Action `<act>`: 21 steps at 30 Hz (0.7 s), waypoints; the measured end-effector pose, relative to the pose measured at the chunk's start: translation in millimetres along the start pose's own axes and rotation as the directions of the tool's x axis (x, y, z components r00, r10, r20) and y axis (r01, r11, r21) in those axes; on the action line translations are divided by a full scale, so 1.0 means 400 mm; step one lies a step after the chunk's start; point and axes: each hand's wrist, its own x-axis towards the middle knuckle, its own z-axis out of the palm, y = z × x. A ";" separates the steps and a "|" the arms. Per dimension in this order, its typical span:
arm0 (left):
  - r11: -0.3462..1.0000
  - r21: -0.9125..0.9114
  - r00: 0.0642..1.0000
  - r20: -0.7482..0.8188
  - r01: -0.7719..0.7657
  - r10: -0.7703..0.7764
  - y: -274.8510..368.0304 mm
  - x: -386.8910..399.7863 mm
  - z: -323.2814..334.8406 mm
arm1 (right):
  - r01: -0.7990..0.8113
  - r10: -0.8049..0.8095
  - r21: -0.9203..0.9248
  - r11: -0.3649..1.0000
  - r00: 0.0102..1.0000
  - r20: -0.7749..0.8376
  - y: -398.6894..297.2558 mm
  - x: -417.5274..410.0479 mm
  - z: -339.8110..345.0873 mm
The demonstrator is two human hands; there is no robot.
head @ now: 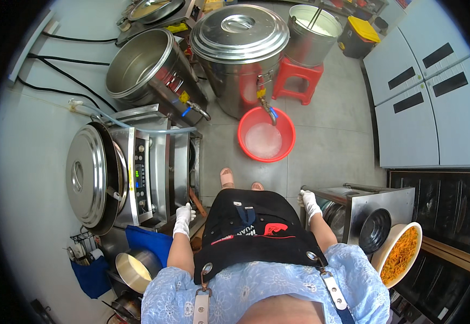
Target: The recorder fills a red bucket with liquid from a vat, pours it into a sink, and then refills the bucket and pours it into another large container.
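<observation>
My left hand (185, 216), in a white glove, hangs at my left side near the steel cooking counter, its fingers curled; whether it holds anything does not show. My right hand (308, 201), gloved the same way, is at the near corner of a steel table (380, 204); its fingers are curled, and contact with the frame is unclear. On the floor ahead of my feet stands a red basin (244, 148) with cloudy whitish liquid. Above its rim is the spout of the tap (270, 113) on a large lidded steel barrel (229, 77).
An uncovered steel barrel (132, 77) with a tap stands ahead left. Beyond the basin, a red stool (297, 77) bears a bucket (306, 50) of white contents. White cabinets (407, 133) line the right. A bowl of orange shreds (401, 253) and a black bowl (374, 231) are by the steel table.
</observation>
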 end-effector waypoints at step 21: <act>1.000 -0.013 1.000 -0.005 -0.009 0.009 -0.010 0.000 0.011 | -0.003 0.003 -0.029 1.000 1.000 -0.022 0.033 0.003 -0.008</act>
